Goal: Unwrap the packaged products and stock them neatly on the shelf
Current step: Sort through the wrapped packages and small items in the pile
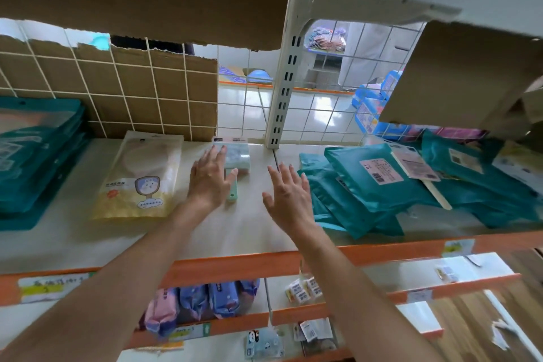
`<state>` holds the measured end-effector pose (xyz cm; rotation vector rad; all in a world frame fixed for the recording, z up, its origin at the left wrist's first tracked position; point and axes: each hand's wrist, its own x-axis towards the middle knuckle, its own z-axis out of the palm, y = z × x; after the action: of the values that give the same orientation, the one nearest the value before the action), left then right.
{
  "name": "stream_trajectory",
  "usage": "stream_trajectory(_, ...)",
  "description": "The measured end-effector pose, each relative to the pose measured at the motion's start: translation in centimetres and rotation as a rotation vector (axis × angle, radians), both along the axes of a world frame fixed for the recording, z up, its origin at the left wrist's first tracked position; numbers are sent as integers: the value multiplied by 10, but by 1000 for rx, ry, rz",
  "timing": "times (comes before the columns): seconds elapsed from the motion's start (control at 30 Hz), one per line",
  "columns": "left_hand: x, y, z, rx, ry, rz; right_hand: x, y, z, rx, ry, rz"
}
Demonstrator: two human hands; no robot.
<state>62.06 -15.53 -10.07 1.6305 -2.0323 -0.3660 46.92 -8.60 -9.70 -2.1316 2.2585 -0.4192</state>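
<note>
- While both my arms reach in over the shelf (88, 232), my left hand (209, 179) is spread flat, fingers straight and fanned, grasping nothing.
- Its fingertips and thumb overlap a mint-green product (241, 159) that lies on the shelf close to the back, with a printed card at its far end and a slim handle pointing toward me (whether the fingers press on it or only hover, I cannot tell).
- My right hand (289, 195) is released too, palm down and fingers apart, above a bare stretch of shelf just right of the product.
- To the right of that hand lies a loose, overlapping heap of teal mailer bags (379, 200), several with white shipping labels; the nearest bag's edge is just beside my right fingers.
- To the left of my left hand, a clear-and-yellow pouch (141, 176) with a cartoon figure lies flat on the shelf, near my wrist but apart from it.
- Further left, a neat stack of teal flat packs (38, 161) sits at the edge of view.
- Behind the shelf, a white wire grid (164, 88) stands in front of torn brown cardboard (97, 88), and a white slotted upright (283, 82) stands at the seam between two shelf boards.
- Below the orange front strip (235, 266), a lower shelf carries pink and blue soft packs (202, 303) and small white boxes (302, 289).
</note>
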Motion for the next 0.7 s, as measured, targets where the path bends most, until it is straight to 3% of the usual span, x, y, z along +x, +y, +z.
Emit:
stream_trajectory(0.3, -61, 33, 34, -31, -162, -187, -58, 23, 33, -64, 42, -34)
stream_trajectory(0.7, -181, 78, 45, -87, -172, -262, -196, 87, 43, -141, 30, -129)
